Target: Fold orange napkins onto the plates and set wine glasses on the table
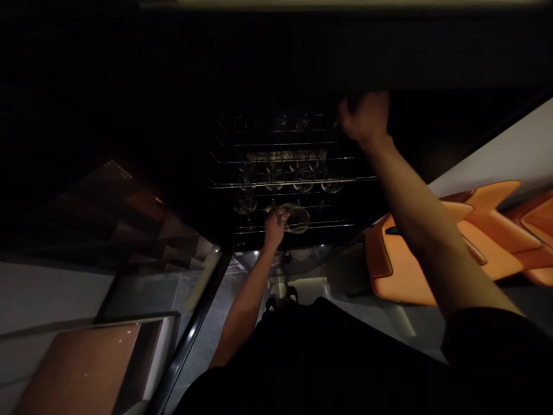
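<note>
Orange chairs (406, 268) are seen at right as a glass (299, 219) is held by the left hand (273, 230) at dim wire shelves (285, 184). The glass is gripped at its left end by curled fingers, probably so that its wide bowl is kept clear of the wires; it appears tilted toward the right. More glasses (303, 187) are lined up just beyond, apparently spaced against knocking. The right hand (369, 120) is raised at far right, perhaps for support; its fingertips are lost in shadow, and whether anything is grasped cannot be told.
</note>
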`<state>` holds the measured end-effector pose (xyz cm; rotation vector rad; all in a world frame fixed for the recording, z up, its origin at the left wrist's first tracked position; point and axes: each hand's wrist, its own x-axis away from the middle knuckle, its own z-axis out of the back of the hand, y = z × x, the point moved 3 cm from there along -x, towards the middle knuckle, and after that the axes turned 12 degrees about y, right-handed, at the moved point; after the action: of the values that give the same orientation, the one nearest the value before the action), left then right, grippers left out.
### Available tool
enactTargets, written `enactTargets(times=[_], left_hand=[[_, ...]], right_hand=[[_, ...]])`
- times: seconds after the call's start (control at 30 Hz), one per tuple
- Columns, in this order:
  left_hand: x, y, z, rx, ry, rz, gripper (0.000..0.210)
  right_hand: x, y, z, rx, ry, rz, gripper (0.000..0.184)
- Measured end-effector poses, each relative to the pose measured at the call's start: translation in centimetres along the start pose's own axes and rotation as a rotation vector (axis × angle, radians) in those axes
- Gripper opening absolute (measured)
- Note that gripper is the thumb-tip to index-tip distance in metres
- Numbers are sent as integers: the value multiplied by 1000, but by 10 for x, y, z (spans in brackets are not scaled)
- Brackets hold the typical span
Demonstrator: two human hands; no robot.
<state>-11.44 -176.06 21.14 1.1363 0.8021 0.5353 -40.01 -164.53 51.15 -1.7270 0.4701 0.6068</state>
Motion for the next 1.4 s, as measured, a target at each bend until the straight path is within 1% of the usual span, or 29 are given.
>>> enactTargets(times=[0.07,0.1,0.13,0.17,0.2,0.27,0.33,0.4,0.47,0.53,0.6,0.63,0.7,0.77,0.87,1.0,1.13,1.27,1.4], left_hand=[[16,19,9,-118,-46,-215,19],[25,30,15,-202,-81,-308,19],[34,40,21,-291,-115,-375,19],[43,49,28,-381,-139,-406,20],[50,57,36,-472,-153,-401,22],[61,65,54,-659,-168,-306,29],[64,65,74,-833,-206,-166,33],[61,60,92,-975,-268,-51,36],[50,54,107,-1071,-298,-6,40],[38,50,116,-1122,-289,-13,44],[27,50,119,-1143,-265,-25,49],[23,50,119,-1152,-252,-19,51],[19,50,118,-1165,-226,1,54],[17,48,115,-1172,-216,8,55],[12,42,110,-1173,-230,6,56],[-2,33,106,-1161,-249,19,60],[-16,24,103,-1125,-272,42,62],[-21,14,99,-1067,-283,81,63],[-21,4,93,-986,-259,75,59]], right_hand=[[24,-22,18,177,-8,47,22],[37,-33,27,218,17,85,20],[50,-45,36,220,59,142,21],[64,-57,44,197,107,218,23],[79,-67,52,156,160,305,25],[109,-84,66,45,268,444,29],[139,-93,81,-64,347,468,35],[167,-96,95,-134,406,422,34],[187,-93,108,-147,430,352,24],[194,-84,118,-134,418,227,17],[190,-70,124,-143,364,54,17],[186,-63,126,-160,329,-25,18],[179,-51,132,-193,258,-135,24],[177,-43,138,-201,204,-198,28],[188,-38,146,-211,173,-277,30],[212,-35,153,-237,152,-393,33],[237,-31,164,-269,187,-492,34],[270,-23,184,-284,223,-616,32],[316,-14,209,-226,285,-754,34]])
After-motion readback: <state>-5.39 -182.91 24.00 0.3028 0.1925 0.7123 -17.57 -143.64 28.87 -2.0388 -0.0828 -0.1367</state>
